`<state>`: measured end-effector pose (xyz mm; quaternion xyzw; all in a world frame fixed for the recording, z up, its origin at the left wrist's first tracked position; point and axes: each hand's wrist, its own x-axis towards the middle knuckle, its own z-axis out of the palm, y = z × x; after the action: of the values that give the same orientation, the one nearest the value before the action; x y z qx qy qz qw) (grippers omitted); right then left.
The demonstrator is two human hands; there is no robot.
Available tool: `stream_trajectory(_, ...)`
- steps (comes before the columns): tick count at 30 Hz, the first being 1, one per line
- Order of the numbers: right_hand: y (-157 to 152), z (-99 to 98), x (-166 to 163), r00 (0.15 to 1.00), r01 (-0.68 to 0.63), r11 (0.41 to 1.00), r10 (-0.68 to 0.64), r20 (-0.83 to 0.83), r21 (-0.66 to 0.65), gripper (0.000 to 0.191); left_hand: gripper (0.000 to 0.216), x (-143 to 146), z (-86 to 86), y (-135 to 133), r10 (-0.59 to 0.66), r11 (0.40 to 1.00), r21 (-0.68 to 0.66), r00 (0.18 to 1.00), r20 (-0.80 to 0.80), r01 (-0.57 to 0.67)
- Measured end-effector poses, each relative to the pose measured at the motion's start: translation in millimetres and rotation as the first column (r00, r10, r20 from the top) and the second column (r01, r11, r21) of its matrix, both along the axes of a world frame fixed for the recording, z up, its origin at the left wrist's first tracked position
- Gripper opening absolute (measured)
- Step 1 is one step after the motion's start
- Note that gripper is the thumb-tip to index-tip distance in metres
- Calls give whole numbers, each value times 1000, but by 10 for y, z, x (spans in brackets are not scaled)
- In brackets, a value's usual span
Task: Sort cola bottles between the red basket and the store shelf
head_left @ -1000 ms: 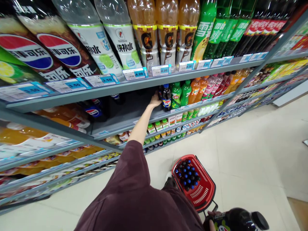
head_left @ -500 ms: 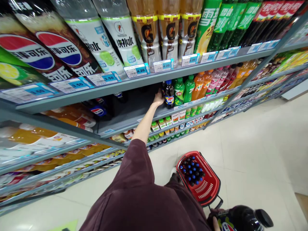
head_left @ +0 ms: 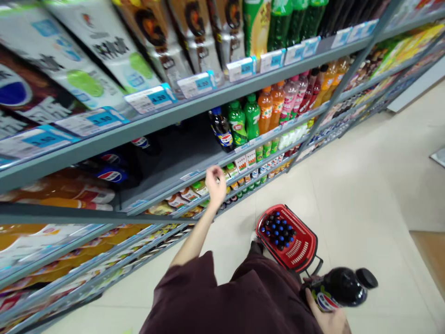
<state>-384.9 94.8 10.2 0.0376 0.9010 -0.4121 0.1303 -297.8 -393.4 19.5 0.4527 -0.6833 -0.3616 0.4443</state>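
Note:
My left hand (head_left: 216,188) hangs just in front of the shelf edge, below the half-bare shelf. Its fingers curl in toward the thumb, and nothing shows in them. Above and behind it, a small dark cola bottle (head_left: 221,130) with a blue cap and a Pepsi label stands on the shelf, beside green soda bottles (head_left: 238,126). My right hand (head_left: 328,319), at the lower right, grips a large dark Pepsi bottle (head_left: 342,287) with a black cap. The bottle lies tilted on its side in the grip, its cap pointing right.
A red shopping basket (head_left: 308,248) with a black handle stands on the pale floor by my foot, holding several blue-capped bottles (head_left: 278,230). Large drink bottles line the upper shelf behind price tags (head_left: 151,98). Some Pepsi bottles (head_left: 113,174) lie on the shelf at left.
My left hand has come away from the small cola bottle, back and down out of the shelf. The bottle stays there, leaning slightly. My right hand has risen with the large bottle.

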Motion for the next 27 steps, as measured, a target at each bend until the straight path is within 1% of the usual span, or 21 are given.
stream_trajectory(1, 9, 7, 25, 1000, -3, 999, 2, 24, 46, 58, 17, 26, -178, 451, -108, 992, 62, 994, 32, 106)
stream_trajectory(2, 8, 18, 34, 998, -31, 997, 27, 56, 65, 58, 14, 39, -344, 927, -239, 964, 136, 970, 54, 230)
stream_trajectory(3, 1, 28, 27, 998, -34, 997, 31, 53, 70, 60, 14, 46, -488, 1405, -373, 911, 214, 926, 66, 352)
stream_trajectory(4, -7, 36, 5, 998, -39, 998, 37, 44, 57, 62, 16, 51, -604, 1859, -498, 840, 287, 865, 65, 461)
stream_trajectory(5, -14, 39, -29, 998, -53, 998, 52, 41, 34, 62, 17, 55, -692, 2266, -617, 749, 349, 785, 55, 564)
stream_trajectory(6, -15, 37, -71, 998, -59, 998, 58, 32, 7, 61, 16, 55, -755, 2604, -734, 632, 399, 678, 33, 665)
stream_trajectory(7, -10, 33, -118, 998, -54, 998, 54, 13, -23, 60, 13, 45, -797, 2863, -833, 499, 435, 553, 4, 749)
stream_trajectory(8, 1, 27, -169, 998, -60, 996, 61, -1, -62, 57, 11, 17, -824, 3041, -898, 382, 461, 440, -20, 801)
stream_trajectory(9, 18, 22, -224, 997, -73, 992, 72, -11, -104, 55, 12, -34, -840, 3148, -931, 309, 478, 365, -26, 822)
stream_trajectory(10, 42, 19, -284, 996, -85, 986, 82, -25, -147, 53, 18, -110, -846, 3198, -945, 275, 490, 327, -21, 827)
stream_trajectory(11, 72, 18, -349, 993, -116, 974, 112, -32, -193, 52, 25, -207, -844, 3211, -946, 278, 497, 324, -7, 822)
stream_trajectory(13, 162, 19, -502, 984, -180, 947, 170, -60, -267, 52, 36, -434, -817, 3202, -928, 326, 507, 371, 13, 798)
stream_trajectory(15, 300, 17, -683, 966, -259, 912, 239, -101, -317, 55, 43, -650, -766, 3241, -909, 357, 519, 417, 3, 776)
stream_trajectory(17, 490, 7, -880, 938, -346, 868, 324, -121, -357, 57, 49, -830, -697, 3391, -882, 356, 547, 465, -69, 758)
stream_trajectory(19, 719, -9, -1071, 903, -421, 816, 416, -102, -395, 55, 54, -991, -616, 3669, -815, 313, 588, 529, -237, 746)
stream_trajectory(20, 841, -19, -1157, 887, -444, 794, 454, -80, -414, 55, 56, -1075, -571, 3848, -753, 281, 607, 563, -341, 744)
stream_trajectory(22, 1087, -40, -1302, 863, -466, 765, 504, -37, -444, 56, 61, -1263, -479, 4263, -586, 228, 634, 624, -517, 739)
stream_trajectory(24, 1316, -63, -1403, 841, -475, 742, 540, 2, -473, 61, 65, -1467, -396, 4700, -424, 194, 662, 671, -608, 723)
stream_trajectory(27, 1609, -99, -1483, 834, -441, 726, 549, 58, -527, 71, 71, -1730, -313, 5255, -235, 107, 719, 720, -653, 687)
